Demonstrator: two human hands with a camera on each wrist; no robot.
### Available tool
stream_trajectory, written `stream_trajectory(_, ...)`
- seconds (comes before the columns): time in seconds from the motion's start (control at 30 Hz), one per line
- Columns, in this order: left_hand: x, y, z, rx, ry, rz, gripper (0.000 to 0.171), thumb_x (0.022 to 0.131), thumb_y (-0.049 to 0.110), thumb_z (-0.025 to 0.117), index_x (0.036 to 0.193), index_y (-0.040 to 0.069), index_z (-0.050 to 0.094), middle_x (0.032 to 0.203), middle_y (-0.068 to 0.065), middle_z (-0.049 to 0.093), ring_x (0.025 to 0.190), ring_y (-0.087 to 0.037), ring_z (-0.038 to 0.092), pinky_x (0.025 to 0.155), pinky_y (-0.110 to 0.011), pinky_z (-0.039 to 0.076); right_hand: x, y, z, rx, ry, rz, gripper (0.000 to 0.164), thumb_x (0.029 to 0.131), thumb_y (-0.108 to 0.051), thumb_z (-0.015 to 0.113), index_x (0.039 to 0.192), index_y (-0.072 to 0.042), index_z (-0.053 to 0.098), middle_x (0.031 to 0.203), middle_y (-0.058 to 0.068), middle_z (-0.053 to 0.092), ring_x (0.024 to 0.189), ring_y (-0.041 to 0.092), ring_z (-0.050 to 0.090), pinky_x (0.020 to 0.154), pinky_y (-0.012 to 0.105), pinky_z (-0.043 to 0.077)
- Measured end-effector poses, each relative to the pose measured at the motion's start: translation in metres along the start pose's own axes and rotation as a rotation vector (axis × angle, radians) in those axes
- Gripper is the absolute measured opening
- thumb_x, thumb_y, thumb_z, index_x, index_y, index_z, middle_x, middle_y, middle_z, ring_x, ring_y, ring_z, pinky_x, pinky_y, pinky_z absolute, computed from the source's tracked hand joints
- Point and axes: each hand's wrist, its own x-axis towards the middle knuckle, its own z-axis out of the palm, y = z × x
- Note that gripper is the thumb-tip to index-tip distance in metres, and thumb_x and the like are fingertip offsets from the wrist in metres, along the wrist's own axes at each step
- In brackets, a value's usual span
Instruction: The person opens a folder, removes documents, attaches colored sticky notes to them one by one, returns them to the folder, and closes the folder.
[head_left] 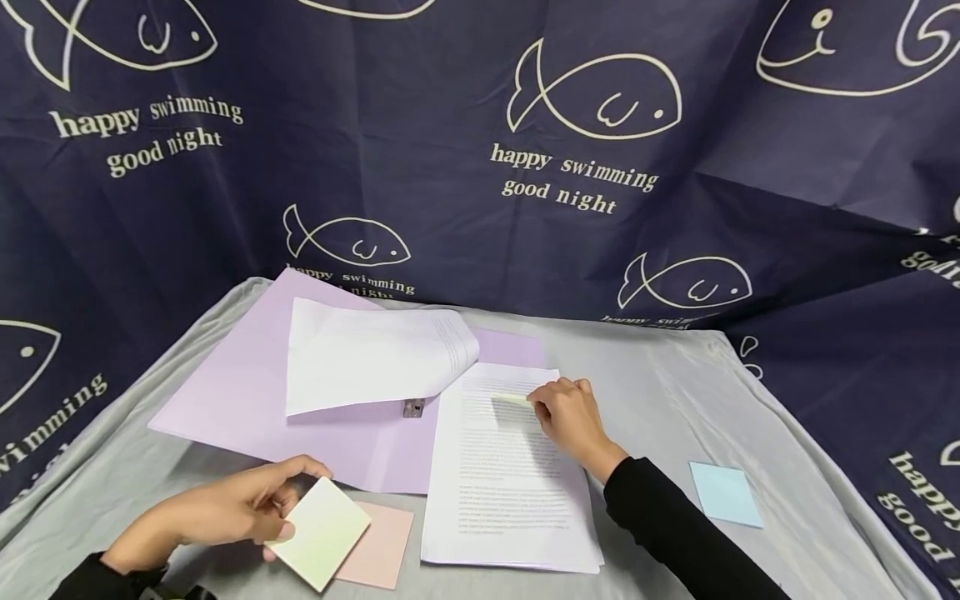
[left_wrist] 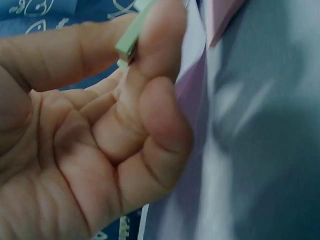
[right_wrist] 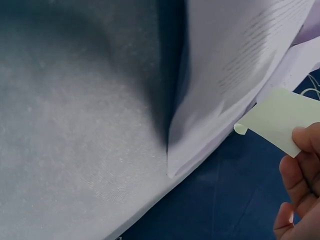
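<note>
Beyond the far edge of the tabletop (head_left: 637, 358), a navy curtain (head_left: 450, 158), wrapping past the left and right edges. Across it, white outline fish (head_left: 596, 96) above the words "happy swimming" and "good night" (head_left: 558, 197), repeated. Above the far right corner, a slanting, shadowed fold (head_left: 810, 212). Over the tabletop, a pale grey cloth (head_left: 667, 400), lightly wrinkled along the left edge. Soft light on the cloth, dimmer in the fold.

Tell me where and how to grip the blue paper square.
Probably pinch the blue paper square by its left and right edges, coming down from above: it lies flat on the grey cloth with nothing covering it. The right hand is nearer, but pinches a green note.
</note>
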Motion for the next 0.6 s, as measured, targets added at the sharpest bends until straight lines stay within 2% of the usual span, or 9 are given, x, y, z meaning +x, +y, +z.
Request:
stream_trajectory(0.2,-0.012,-0.003,-0.007,0.03,0.029,-0.054,0.055,0.088,-0.013,0.053,0.139,0.002,0.039,0.081,0.005,0.05,0.064,0.003,0.05,0.06,-0.032,0.06,0.003,0.002,0.005,-0.027,0.029,-0.024,0.019,0.076,0.006,0.078,0.082,-0.012,0.078,0.079,0.0,0.077,0.068,0.019,0.063,0.068,0.033,0.033)
stream_trajectory(0.37,-0.015,-0.003,-0.005,0.101,0.077,-0.102,0.051,0.086,-0.012,0.057,0.134,-0.002,0.041,0.077,0.005,0.051,0.063,0.0,0.055,0.054,-0.027,0.056,0.003,0.0,0.009,-0.054,0.016,-0.038,0.02,0.075,0.005,0.079,0.081,-0.014,0.079,0.078,-0.001,0.077,0.067,0.018,0.062,0.068,0.033,0.032)
stream_trajectory(0.47,-0.016,-0.002,-0.001,0.222,0.156,-0.15,0.044,0.085,-0.008,0.062,0.126,-0.005,0.045,0.071,0.007,0.051,0.057,-0.001,0.052,0.048,-0.025,0.051,0.002,-0.002,0.01,-0.071,0.007,-0.051,0.02,0.074,0.005,0.079,0.08,-0.014,0.078,0.077,-0.002,0.076,0.065,0.016,0.061,0.068,0.032,0.031)
stream_trajectory(0.6,-0.017,-0.001,0.004,0.449,0.262,-0.216,0.03,0.085,0.001,0.07,0.11,0.002,0.053,0.064,0.011,0.048,0.051,0.001,0.046,0.047,-0.024,0.043,0.0,-0.005,0.011,-0.07,-0.011,-0.057,0.019,0.073,0.004,0.08,0.08,-0.014,0.078,0.076,-0.002,0.076,0.065,0.016,0.061,0.067,0.032,0.031)
